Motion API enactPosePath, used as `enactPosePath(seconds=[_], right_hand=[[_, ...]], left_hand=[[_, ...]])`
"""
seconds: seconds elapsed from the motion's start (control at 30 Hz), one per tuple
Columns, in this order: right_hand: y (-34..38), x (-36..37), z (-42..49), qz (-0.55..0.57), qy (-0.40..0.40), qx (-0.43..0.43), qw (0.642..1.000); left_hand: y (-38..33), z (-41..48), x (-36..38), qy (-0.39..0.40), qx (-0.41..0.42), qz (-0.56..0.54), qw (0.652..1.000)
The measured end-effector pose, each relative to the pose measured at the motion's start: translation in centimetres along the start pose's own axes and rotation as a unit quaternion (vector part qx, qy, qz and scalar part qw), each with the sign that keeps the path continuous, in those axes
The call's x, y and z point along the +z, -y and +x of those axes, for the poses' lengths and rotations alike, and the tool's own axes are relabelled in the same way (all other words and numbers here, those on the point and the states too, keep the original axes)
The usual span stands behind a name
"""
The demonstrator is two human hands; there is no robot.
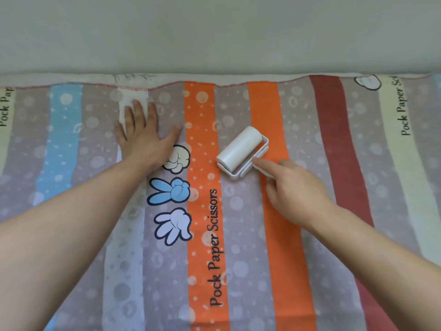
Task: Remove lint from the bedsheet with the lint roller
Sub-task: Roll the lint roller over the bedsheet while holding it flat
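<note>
A striped bedsheet [238, 235] in grey, orange, blue and dark red lies flat across the whole view. It carries cartoon hand prints and the words "Pock Paper Scissors". A white lint roller [241, 149] rests on the sheet between the two orange stripes, its drum tilted up to the right. My right hand [293, 189] grips the roller's white handle, with the index finger stretched along it toward the frame. My left hand [143, 134] presses flat on the sheet, fingers spread, left of the roller near the far hem.
The sheet's stitched far hem [214, 86] runs along a plain pale wall [214, 32]. The sheet continues beyond the left, right and near edges of the view.
</note>
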State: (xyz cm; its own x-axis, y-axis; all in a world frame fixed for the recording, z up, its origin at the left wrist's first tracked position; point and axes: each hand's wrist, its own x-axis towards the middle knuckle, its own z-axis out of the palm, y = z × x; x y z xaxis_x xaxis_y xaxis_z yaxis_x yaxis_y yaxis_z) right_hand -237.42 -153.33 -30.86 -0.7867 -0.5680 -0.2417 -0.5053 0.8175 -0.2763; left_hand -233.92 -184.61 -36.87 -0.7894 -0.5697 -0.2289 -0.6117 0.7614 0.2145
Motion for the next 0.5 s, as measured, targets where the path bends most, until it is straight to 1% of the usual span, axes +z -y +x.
enactPosePath(seconds=[0.17, 0.4, 0.47, 0.5], right_hand=[[-2.4, -1.0, -3.2, -0.015, 0.02, 0.009, 1.0], [-3.0, -2.6, -4.8, -0.058, 0.038, 0.016, 0.997], [-2.6, -3.5, -4.9, -0.05, 0.044, 0.021, 0.998], [-2.6, -4.0, -5.1, -0.039, 0.042, 0.023, 0.998]], left_hand=[[-0.8, -0.4, -0.4, 0.002, -0.02, 0.029, 0.999], [-2.0, -0.1, -1.9, 0.02, -0.036, 0.016, 0.999], [-2.9, -0.6, -2.4, 0.0, -0.015, 0.018, 1.0], [-3.7, -1.1, -2.5, -0.017, 0.012, 0.018, 1.0]])
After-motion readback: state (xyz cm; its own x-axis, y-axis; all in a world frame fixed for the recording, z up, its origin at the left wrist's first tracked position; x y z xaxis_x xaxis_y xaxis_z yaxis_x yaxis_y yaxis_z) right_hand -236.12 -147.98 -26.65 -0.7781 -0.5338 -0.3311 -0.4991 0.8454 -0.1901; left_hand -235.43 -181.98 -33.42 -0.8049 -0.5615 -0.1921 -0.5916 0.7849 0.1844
